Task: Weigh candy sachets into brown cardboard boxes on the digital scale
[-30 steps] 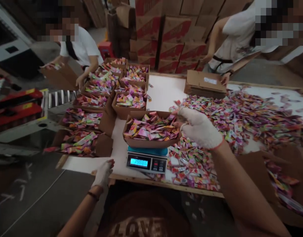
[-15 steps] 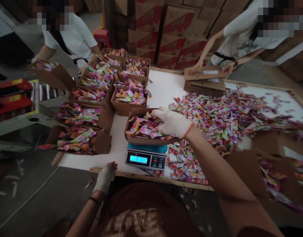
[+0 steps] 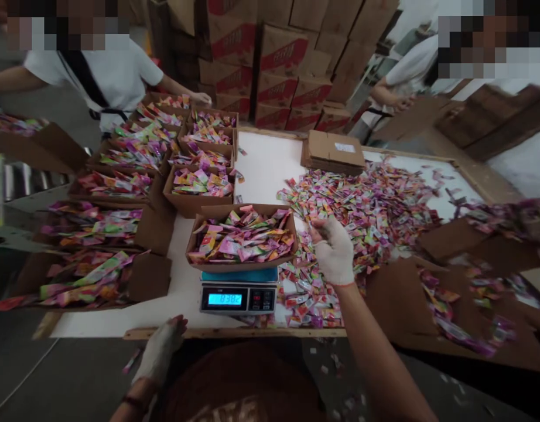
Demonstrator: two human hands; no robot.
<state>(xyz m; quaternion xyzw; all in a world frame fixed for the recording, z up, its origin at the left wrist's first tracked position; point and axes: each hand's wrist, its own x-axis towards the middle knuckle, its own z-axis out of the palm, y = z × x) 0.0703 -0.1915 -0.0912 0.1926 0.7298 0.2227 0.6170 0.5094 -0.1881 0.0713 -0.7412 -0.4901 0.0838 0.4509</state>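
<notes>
My left hand (image 3: 159,350) lies open by the table's edge (image 3: 235,333), holding nothing. My right hand (image 3: 334,253) has lifted off the box (image 3: 241,264) on the scale (image 3: 238,299), half-curled above the loose packets (image 3: 358,217); I cannot tell if it grips any.

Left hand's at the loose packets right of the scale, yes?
No: that's the right hand, at the loose packets right of the scale. The left hand is at the table's near edge. The head view shows it.
</notes>
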